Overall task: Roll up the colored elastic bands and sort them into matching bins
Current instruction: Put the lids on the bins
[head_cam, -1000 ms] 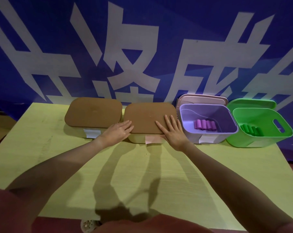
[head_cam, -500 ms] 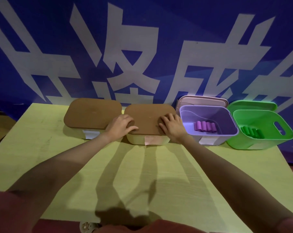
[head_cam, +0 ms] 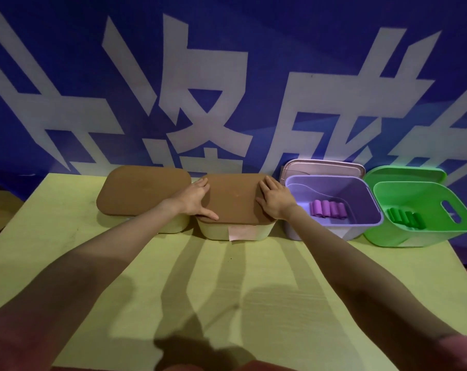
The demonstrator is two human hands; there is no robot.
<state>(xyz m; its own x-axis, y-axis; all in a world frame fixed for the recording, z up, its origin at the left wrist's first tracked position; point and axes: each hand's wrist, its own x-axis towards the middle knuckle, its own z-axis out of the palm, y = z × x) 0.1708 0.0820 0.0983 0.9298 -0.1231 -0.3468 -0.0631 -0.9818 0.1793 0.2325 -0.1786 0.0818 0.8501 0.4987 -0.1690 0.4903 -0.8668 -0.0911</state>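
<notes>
The second bin from the left [head_cam: 235, 231], a cream box closed by a brown lid [head_cam: 233, 199], is being held between the two hands, directly in front of the person and at the far edge of the yellow-green surface [head_cam: 227, 277]. The long axis of the lid is running from left to right, so one short end is lying under each hand: the left hand [head_cam: 193, 200] is being pressed on the left end, with its thumb stretched along the near edge, and the right hand [head_cam: 273, 200] is being laid on the right end with its fingers straight and close together. Both hands are equally near, and nothing is being gripped by curled fingers as far as can be seen. A lift of the lid from both ends is probably being prepared. A pink label [head_cam: 241, 232] is hanging on the front wall of this bin. The rolled bands already sorted are lying elsewhere: purple rolls [head_cam: 328, 209] in a row inside the open purple bin [head_cam: 299, 231], green rolls [head_cam: 405, 218] inside the open green bin [head_cam: 419, 236]. Another lidded bin [head_cam: 144, 194] is standing just beside, on the left.
</notes>
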